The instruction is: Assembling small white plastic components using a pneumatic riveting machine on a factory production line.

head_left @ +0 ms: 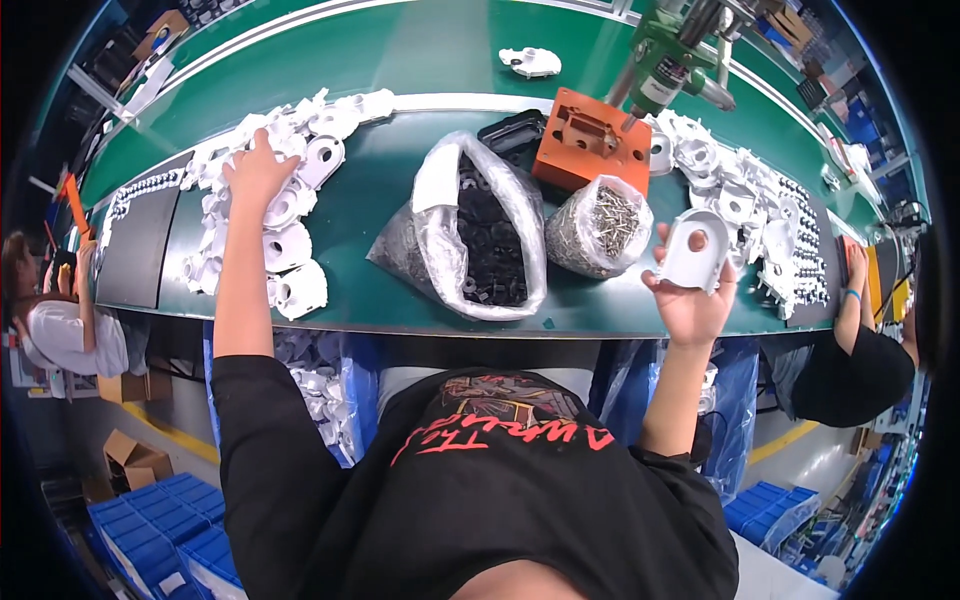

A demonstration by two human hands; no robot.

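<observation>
My left hand (262,172) reaches out to the left with its fingers spread over a heap of white plastic housings (322,158). Whether its fingertips touch one of them I cannot tell. On the right, my right hand (694,312) is turned palm up. It grips a white plastic housing (690,252) with a rounded top and a round hole, fingers along its sides. Between my hands stand an open bag of black plastic parts (490,235) and a smaller bag of metal screws (612,222).
Behind the screw bag sits an orange fixture block (592,145) under a green press (660,75). More white housings (735,195) are heaped at right. One white part (530,62) lies on the far green belt. Co-workers sit at both sides; blue bins (160,520) stand on the floor.
</observation>
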